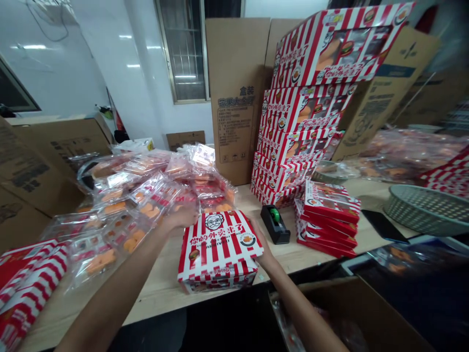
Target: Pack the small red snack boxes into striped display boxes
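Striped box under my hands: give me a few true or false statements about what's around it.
The left hand touches the far edge of the red-and-white striped box. True.
The right hand grips the black tape dispenser. False: it is at the box's right edge, and the dispenser stands on the table.
Clear bags of orange pieces lie heaped left of the box. True.
The grey slotted basket sits left of the box. False: it is at the far right.
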`<state>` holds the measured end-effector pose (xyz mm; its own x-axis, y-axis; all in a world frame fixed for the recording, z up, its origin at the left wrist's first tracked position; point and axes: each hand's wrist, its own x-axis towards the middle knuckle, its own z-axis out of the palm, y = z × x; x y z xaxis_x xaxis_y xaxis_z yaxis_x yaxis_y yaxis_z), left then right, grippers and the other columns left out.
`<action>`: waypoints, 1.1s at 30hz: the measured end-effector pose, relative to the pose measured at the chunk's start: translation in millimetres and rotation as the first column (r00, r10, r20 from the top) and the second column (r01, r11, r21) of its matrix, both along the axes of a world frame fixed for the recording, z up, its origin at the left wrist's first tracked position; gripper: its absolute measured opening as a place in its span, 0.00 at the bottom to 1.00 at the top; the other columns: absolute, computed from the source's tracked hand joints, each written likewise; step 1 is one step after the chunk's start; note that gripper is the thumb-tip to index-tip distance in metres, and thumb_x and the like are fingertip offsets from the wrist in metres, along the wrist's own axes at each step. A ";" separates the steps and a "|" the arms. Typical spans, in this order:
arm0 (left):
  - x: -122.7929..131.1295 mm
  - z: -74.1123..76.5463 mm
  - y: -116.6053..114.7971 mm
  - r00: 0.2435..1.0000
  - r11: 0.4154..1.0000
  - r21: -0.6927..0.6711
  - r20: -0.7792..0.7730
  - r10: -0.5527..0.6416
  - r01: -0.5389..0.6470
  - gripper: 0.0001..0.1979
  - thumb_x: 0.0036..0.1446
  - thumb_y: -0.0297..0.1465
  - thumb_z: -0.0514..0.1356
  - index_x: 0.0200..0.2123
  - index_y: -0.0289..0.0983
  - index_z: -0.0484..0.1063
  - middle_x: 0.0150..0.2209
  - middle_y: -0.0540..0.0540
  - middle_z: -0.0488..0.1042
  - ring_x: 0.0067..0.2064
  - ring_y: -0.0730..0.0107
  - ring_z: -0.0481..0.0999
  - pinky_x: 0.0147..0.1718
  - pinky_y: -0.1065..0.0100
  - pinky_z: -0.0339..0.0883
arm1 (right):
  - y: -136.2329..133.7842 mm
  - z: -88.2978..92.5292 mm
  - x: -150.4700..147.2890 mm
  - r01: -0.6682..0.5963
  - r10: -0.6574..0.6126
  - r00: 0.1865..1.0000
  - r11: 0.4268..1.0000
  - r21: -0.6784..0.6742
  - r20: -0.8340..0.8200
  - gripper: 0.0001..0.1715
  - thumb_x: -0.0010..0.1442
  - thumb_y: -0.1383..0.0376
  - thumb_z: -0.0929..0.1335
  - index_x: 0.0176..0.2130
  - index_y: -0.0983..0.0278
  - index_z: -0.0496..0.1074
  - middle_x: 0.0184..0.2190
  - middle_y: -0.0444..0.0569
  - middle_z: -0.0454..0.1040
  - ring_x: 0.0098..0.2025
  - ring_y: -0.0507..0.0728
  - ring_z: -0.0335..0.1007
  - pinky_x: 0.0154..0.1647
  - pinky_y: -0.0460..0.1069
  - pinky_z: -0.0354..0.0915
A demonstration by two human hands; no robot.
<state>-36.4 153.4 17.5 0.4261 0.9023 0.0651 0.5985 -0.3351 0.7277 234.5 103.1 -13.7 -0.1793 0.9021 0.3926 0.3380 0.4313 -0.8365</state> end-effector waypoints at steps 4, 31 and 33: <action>62.3 -3.2 -5.8 0.992 0.991 0.099 -0.092 -0.081 0.090 0.21 0.57 0.34 0.49 0.54 0.40 0.62 0.57 0.44 0.62 0.57 0.61 0.60 0.55 0.61 0.51 | -4.2 0.3 8.1 -0.044 0.040 0.998 0.996 -0.077 -0.056 0.22 0.47 0.61 0.66 0.44 0.64 0.67 0.43 0.53 0.70 0.47 0.62 0.65 0.49 0.55 0.61; 21.3 -25.3 -185.1 0.840 0.925 -0.111 0.392 0.376 -0.363 0.20 0.49 0.35 0.60 0.48 0.44 0.70 0.56 0.46 0.62 0.58 0.59 0.60 0.55 0.60 0.58 | -70.3 21.0 26.8 -0.146 0.077 0.950 0.967 0.211 0.303 0.14 0.59 0.61 0.64 0.45 0.60 0.72 0.32 0.50 0.73 0.35 0.57 0.68 0.37 0.52 0.66; 20.3 -27.6 -186.1 0.822 0.925 -0.200 0.424 0.380 -0.325 0.26 0.49 0.36 0.60 0.53 0.45 0.64 0.57 0.47 0.61 0.58 0.60 0.60 0.53 0.61 0.60 | -75.3 15.5 26.4 -0.143 0.073 0.949 0.967 0.212 0.308 0.15 0.59 0.61 0.64 0.45 0.60 0.71 0.31 0.49 0.72 0.34 0.57 0.68 0.35 0.51 0.66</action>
<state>-16.1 -32.6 -10.2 0.0270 0.9980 0.0580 0.2604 -0.0630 0.9634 260.9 27.8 1.8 -0.4096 0.7628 0.5003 0.4949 0.6465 -0.5806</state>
